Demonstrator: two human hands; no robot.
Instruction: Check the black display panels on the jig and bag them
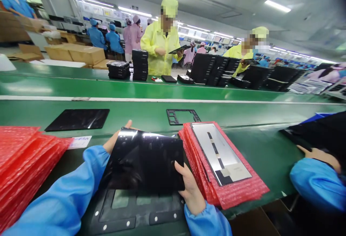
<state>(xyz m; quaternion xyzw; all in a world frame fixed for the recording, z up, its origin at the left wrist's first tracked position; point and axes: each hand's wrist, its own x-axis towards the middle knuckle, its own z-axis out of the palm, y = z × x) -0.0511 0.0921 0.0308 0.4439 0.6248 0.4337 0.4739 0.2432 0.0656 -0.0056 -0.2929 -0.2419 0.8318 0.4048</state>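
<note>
A glossy black tablet screen (147, 160) is held up, tilted, in front of me. My left hand (113, 142) grips its left edge, with most of the fingers hidden behind it. On the right edge, my right hand (193, 192) has its thumb on the front face, and its other fingers are out of sight. Beneath the screen lies a dark frame-like fixture (140, 221) with white dots and cut-outs, partly covered. To the right of my right hand, a silver-backed display panel (220, 153) with a dark strip rests on a stack of red bubble-wrap sleeves (243, 196).
Another stack of red bubble-wrap sleeves (29, 167) is at left. A black panel (78, 119) and an open black frame (182, 117) lie on the green bench (137, 111). At right is a co-worker's hand (321, 156). People in yellow stand across, behind stacked black trays (202, 68).
</note>
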